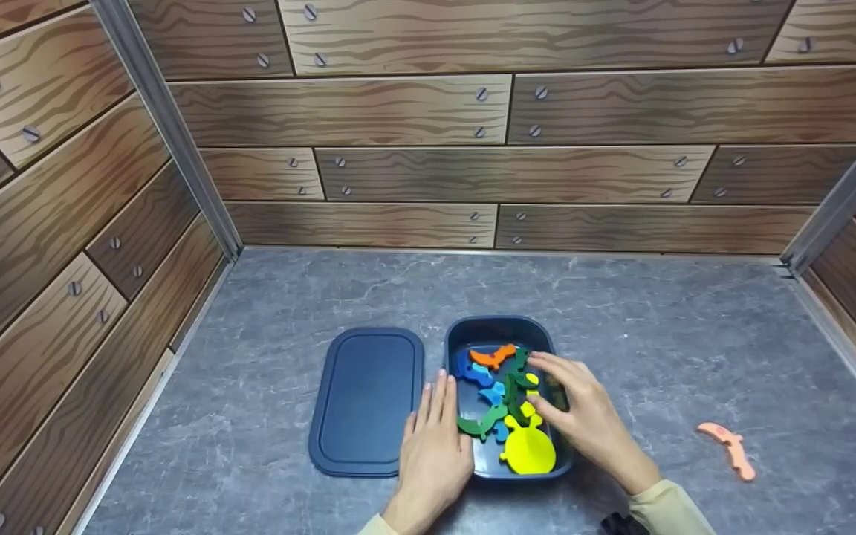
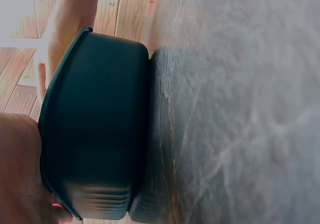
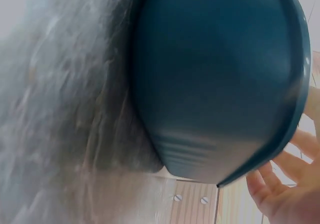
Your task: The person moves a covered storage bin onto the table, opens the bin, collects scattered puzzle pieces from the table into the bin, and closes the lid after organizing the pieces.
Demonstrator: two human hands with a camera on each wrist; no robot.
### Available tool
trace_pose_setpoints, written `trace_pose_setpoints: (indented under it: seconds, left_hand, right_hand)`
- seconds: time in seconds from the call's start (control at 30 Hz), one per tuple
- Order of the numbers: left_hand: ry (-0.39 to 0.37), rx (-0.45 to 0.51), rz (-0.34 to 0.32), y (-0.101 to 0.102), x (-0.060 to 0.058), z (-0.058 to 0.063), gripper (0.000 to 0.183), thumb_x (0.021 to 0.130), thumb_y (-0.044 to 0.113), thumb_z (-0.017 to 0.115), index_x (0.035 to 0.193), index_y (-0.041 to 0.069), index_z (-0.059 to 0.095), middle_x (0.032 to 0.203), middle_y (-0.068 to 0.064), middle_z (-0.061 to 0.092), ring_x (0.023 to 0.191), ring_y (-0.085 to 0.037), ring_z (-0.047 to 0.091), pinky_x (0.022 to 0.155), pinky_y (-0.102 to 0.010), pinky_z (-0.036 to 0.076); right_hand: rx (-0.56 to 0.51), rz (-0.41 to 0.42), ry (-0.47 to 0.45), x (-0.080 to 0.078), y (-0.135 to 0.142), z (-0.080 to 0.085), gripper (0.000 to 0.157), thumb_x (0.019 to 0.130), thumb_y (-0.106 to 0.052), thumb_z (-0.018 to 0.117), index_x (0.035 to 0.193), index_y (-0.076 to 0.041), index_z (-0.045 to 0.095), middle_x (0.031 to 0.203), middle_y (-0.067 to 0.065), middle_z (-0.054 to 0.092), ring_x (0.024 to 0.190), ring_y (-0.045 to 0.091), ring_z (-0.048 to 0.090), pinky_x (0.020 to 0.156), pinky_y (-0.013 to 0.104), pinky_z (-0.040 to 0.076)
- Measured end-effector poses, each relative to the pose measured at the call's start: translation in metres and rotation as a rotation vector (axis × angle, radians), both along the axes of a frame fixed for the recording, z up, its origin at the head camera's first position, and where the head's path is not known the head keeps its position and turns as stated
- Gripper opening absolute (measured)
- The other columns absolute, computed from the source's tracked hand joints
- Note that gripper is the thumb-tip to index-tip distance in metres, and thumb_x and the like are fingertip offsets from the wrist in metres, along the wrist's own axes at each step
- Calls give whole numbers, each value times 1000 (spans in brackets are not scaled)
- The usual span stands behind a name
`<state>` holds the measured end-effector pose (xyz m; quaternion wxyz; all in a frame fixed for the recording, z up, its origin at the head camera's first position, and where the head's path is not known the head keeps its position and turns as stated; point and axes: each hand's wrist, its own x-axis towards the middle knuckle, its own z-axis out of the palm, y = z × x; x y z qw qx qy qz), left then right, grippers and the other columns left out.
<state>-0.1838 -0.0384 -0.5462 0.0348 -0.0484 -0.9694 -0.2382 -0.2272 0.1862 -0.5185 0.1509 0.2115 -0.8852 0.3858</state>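
Observation:
A dark blue box [image 1: 498,320] stands on the grey surface, holding several flat animal-shaped pieces. Among them are a yellow round-bodied piece [image 1: 530,449], an orange piece [image 1: 493,357], a green piece [image 1: 483,426], a dark green piece [image 1: 512,394] and a blue piece [image 1: 475,374]. With fingers straight, my left hand [image 1: 434,455] rests along the box's left rim. My right hand [image 1: 586,416] reaches over the right rim, fingers spread and lightly bent above the pieces; whether its fingertips touch any is unclear. Both wrist views show mainly the box's outer wall [image 2: 100,119].
Left of the box lies its dark blue lid [image 1: 367,401], flat and partly behind my left hand. A peach-coloured piece [image 1: 733,449] lies alone on the surface at the right. Wood-patterned walls [image 1: 502,171] enclose the back and sides.

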Motion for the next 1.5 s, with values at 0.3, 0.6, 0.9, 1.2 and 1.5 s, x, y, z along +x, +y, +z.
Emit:
trace_pose_setpoints:
  seconds: [0.3, 0.6, 0.9, 1.2, 1.5]
  left_hand:
    - [9, 6, -3, 0, 1, 0, 69, 93, 19, 46, 158, 14, 23, 164, 2, 12, 148, -23, 16, 111, -55, 27]
    - [32, 9, -9, -1, 1, 0, 68, 93, 17, 46, 157, 12, 24, 164, 1, 14, 148, -24, 18, 110, -56, 29]
    - [47, 5, -14, -1, 1, -1, 68, 93, 17, 47, 157, 11, 24, 164, 0, 15, 147, -24, 20, 109, -55, 31]
    - [21, 25, -12, -1, 1, -1, 68, 93, 18, 47, 158, 13, 24, 164, 1, 14, 148, -24, 19, 110, -56, 29]
    - [25, 26, -16, -1, 1, -1, 67, 94, 17, 45, 157, 12, 25, 164, 0, 15, 147, -24, 20, 110, -56, 30]
  right_hand:
    - [12, -31, 9, 3, 17, 0, 49, 84, -10, 77, 132, -14, 64, 135, 1, 59, 117, 21, 52, 94, 48, 46]
    - [26, -49, 95, 4, 35, -5, 47, 81, -5, 79, 126, -7, 67, 130, 8, 62, 117, 22, 50, 94, 42, 40]
    - [68, -77, 118, 9, 52, -9, 45, 80, 0, 78, 123, -6, 68, 127, 10, 63, 115, 27, 51, 93, 46, 40]
    - [78, -109, 123, 14, 68, -12, 45, 78, 2, 79, 121, -3, 68, 126, 15, 63, 114, 29, 51, 93, 43, 38]
    - [91, -162, 116, 18, 83, -12, 42, 80, 0, 77, 121, -2, 67, 127, 18, 61, 113, 36, 50, 90, 55, 38]
